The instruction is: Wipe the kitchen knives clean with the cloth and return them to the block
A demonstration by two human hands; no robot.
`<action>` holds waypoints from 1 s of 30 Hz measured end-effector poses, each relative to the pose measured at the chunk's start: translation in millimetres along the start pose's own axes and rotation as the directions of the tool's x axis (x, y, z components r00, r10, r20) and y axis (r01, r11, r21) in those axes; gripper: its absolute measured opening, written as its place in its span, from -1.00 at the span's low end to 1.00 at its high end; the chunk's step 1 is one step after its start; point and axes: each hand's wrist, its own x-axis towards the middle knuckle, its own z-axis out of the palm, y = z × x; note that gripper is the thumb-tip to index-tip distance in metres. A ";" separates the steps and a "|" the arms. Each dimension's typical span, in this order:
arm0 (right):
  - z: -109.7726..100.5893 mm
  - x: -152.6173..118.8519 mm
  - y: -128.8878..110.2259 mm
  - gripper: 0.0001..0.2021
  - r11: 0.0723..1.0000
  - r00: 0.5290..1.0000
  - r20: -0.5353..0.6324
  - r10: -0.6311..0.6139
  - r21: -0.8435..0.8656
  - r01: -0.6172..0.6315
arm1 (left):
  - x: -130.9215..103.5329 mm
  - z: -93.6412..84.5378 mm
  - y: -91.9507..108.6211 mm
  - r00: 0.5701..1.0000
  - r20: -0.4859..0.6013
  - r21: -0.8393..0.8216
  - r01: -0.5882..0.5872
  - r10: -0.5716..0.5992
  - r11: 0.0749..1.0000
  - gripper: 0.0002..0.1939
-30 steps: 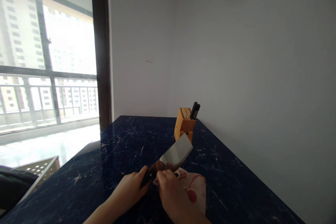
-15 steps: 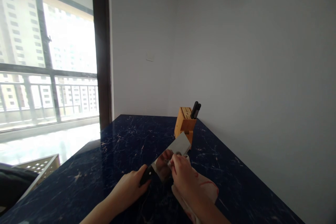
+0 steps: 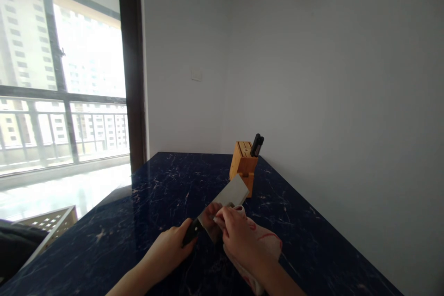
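Note:
A cleaver (image 3: 233, 192) with a broad shiny blade is held over the table, its tip pointing away to the upper right. My left hand (image 3: 173, 245) is wrapped round its black handle. Against the blade, my right hand (image 3: 237, 236) pinches a white cloth with red markings (image 3: 272, 242); the rest of the cloth hangs under and beside that hand. Just beyond the blade's tip stands a wooden knife block (image 3: 244, 163) with black-handled tools (image 3: 256, 145) in it.
The dark blue marbled table (image 3: 166, 189) reaches back to the grey wall (image 3: 312, 78). At the lower left, a perforated white chair or crate (image 3: 52, 218) with dark fabric (image 3: 17, 245) stands beside the table. Windows are on the left.
My right hand and the cloth have shifted slightly left along the blade, toward the handle. The cleaver has moved a little left in view. My left hand keeps its grip.

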 end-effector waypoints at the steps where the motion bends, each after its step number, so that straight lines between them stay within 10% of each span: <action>1: -1.7 -0.4 0.8 -0.77 1.000 1.000 0.019 -0.010 0.006 0.010 | 0.1 -0.2 0.0 1.000 0.000 0.002 0.006 -0.006 1.000 -0.79; 15: -9.9 10.1 30.3 -0.80 0.958 0.985 -0.167 0.053 -0.268 -0.097 | -2.4 -5.2 4.2 1.000 0.006 0.002 0.000 0.000 1.000 -0.78; 30: 8.3 11.2 4.6 -0.78 1.000 0.983 -0.185 -0.009 -0.018 0.006 | -4.2 -5.2 10.8 1.000 0.017 0.084 0.018 -0.020 0.996 -0.75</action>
